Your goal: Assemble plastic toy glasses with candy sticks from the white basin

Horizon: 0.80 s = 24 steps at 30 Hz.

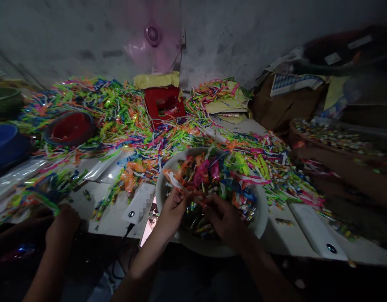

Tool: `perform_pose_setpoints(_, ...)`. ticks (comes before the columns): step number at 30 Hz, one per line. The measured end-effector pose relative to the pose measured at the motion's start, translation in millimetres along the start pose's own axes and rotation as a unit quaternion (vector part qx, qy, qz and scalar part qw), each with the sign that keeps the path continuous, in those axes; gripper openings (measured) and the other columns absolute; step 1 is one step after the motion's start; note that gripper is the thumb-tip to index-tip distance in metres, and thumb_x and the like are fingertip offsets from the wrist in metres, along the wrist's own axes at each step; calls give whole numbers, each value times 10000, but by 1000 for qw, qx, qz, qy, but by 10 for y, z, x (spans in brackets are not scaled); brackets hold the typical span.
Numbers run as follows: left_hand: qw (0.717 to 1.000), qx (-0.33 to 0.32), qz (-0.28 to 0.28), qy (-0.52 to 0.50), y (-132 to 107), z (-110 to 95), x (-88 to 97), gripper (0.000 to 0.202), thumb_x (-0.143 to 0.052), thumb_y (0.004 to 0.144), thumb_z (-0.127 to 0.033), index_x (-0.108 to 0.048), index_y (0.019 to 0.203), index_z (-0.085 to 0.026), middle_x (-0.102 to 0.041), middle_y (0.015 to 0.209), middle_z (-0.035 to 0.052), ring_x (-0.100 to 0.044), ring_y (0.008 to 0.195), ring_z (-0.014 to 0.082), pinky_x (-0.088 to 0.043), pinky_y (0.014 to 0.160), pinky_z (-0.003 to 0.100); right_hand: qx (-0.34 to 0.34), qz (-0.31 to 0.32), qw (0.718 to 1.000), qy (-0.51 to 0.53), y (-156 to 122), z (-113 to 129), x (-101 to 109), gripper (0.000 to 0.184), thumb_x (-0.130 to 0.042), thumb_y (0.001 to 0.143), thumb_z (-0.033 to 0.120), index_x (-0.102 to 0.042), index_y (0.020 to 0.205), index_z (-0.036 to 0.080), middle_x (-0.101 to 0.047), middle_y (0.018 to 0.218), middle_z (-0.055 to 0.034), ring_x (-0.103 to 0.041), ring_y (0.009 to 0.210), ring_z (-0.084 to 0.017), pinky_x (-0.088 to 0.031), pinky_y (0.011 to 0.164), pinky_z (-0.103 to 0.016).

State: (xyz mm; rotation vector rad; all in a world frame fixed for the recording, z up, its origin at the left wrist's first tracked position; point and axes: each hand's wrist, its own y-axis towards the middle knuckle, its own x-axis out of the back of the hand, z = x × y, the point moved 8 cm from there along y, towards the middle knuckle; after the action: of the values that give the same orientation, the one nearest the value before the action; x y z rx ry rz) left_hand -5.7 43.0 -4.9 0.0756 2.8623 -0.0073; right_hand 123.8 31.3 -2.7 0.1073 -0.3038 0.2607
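My left hand [174, 206] and my right hand [223, 218] meet over a white bowl [262, 218] filled with bright wrapped candies and strips. The left fingers pinch a pale strip [172, 178] that sticks up and to the left. The right fingers are curled and pinched close to the left ones, over the small wrapped pieces; what they hold is too small to make out. Colourful strips [212, 170] in pink, green and orange are heaped in the bowl's far half.
Neon paper strips [111, 113] cover the table. A red bowl [70, 128], a blue bowl [4, 140], a red stool [163, 105] and a pink fan [154, 37] stand behind. Another person's hand [61, 224] works at the left, another arm [347, 172] at the right.
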Motion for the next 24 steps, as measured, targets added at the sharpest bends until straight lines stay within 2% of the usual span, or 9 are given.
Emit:
perform_pose_setpoints(3, 1000, -5, 7, 7, -8, -8, -41, 273, -628, 785, -408, -572, 900, -167, -682, 875, 46, -630, 866, 185, -471, 789, 277, 7, -32, 998, -55, -15, 47, 35, 225, -483, 890, 393, -541, 825, 186, -598, 713, 3, -538, 644, -127, -390, 574, -218)
perform_pose_setpoints(6, 999, -16, -51, 2, -9, -58, 103, 335, -653, 756, -425, -550, 964, -184, -671, 848, 30, -638, 820, 182, -489, 720, 266, 20, -25, 988, -150, 0, 138, -9, 234, -479, 894, 396, -589, 857, 193, -656, 760, -11, -586, 690, -141, -396, 624, -231)
perform_pose_setpoints(8, 991, -35, -128, 23, -14, -162, 367, 382, -663, 744, -440, -523, 1010, -205, -655, 802, 3, -634, 736, 158, -492, 666, 250, -5, 19, 968, -251, 20, 117, -102, 260, -515, 868, 443, -623, 887, 207, -692, 804, -23, -627, 743, -169, -403, 645, -246)
perform_pose_setpoints(11, 964, -77, -222, 123, 9, -426, 886, 410, -650, 736, -488, -532, 1006, -203, -628, 750, -18, -584, 612, 117, -476, 591, 218, -72, 115, 902, -411, 14, -45, -247, 280, -554, 836, 432, -668, 952, 204, -725, 889, -84, -667, 851, -255, -433, 691, -304)
perform_pose_setpoints(13, 944, -68, -235, 222, 96, -553, 1224, 461, -601, 749, -536, -546, 1051, -193, -617, 723, -15, -518, 513, 102, -431, 491, 206, -85, 157, 874, -451, 3, -112, -315, 287, -580, 816, 380, -678, 999, 181, -725, 933, -132, -668, 900, -306, -449, 739, -357)
perform_pose_setpoints(15, 909, -48, -252, 329, 199, -633, 1568, 541, -519, 788, -566, -522, 1184, -196, -616, 703, -8, -467, 449, 103, -375, 426, 206, -76, 175, 871, -453, 3, -123, -356, 322, -622, 779, 350, -671, 1043, 173, -719, 966, -156, -663, 929, -331, -454, 770, -388)
perform_pose_setpoints(19, 835, 43, -242, 492, 401, -590, 2017, 634, -397, 851, -542, -416, 1357, -161, -676, 838, 97, -592, 581, 195, -455, 549, 296, -64, 200, 866, -455, 2, -126, -375, 407, -659, 726, 309, -640, 1120, 206, -721, 976, -150, -667, 938, -327, -465, 769, -386)
perform_pose_setpoints(22, 790, 38, -241, 562, 474, -604, 1897, 669, -443, 843, -485, -364, 1394, -113, -648, 1080, 196, -619, 966, 319, -457, 796, 408, -55, 204, 865, -454, 2, -110, -373, 438, -655, 707, 265, -626, 1141, 209, -722, 976, -150, -668, 945, -324, -472, 772, -385)
perform_pose_setpoints(24, 831, -48, -192, 520, 528, -625, 1468, 605, -488, 829, -431, -437, 1346, -122, -605, 1187, 188, -560, 1098, 312, -426, 876, 393, -52, 205, 864, -456, 1, -105, -375, 441, -628, 700, 192, -629, 1140, 209, -723, 974, -149, -670, 944, -322, -478, 767, -384)
